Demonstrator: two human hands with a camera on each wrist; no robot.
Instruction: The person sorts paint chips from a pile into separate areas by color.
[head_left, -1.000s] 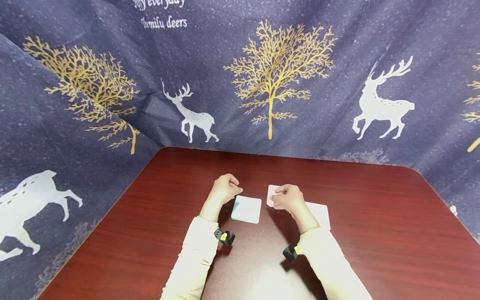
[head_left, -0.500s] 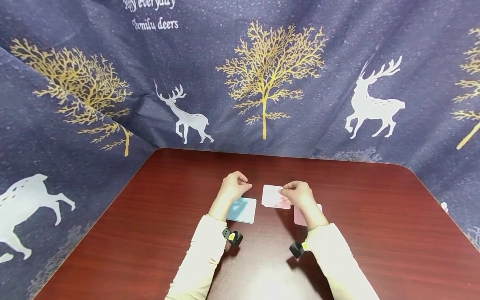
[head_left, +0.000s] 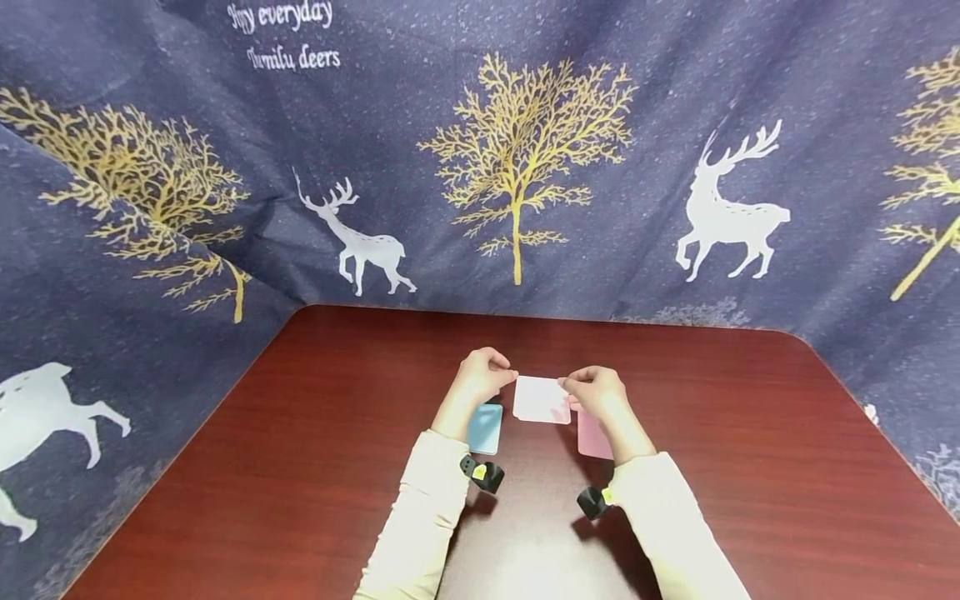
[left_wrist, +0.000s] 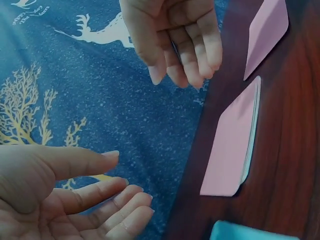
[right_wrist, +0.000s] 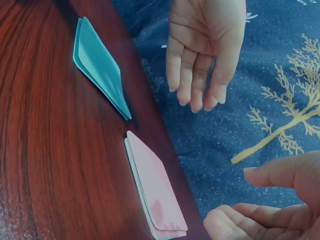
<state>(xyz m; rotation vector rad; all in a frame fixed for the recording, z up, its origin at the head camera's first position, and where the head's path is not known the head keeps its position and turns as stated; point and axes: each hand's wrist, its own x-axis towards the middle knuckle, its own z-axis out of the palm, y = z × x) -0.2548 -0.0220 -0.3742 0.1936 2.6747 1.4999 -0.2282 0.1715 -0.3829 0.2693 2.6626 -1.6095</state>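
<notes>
In the head view my left hand (head_left: 480, 377) is over the far edge of a blue card stack (head_left: 484, 430), near the left corner of the middle stack of square cards (head_left: 542, 400). Opposite it, my right hand (head_left: 598, 390) hovers at the right edge of the middle stack and overlaps a pink card stack (head_left: 595, 437). The wrist views show a gap between thumb and fingers on both hands, with nothing held. Seen from the left wrist, the middle stack (left_wrist: 230, 150) has a pink top and pale blue-green edges beneath. Its layers are slightly uneven.
The three stacks lie in a row on a dark red wooden table (head_left: 360, 400). Behind it hangs a blue cloth (head_left: 450, 283) printed with deer and trees. Light glares off the table's near part.
My right hand has lifted off the middle stack and shifted right, uncovering it. My left hand has moved right, from beside the blue stack toward the middle one. The head view has turned slightly right.
</notes>
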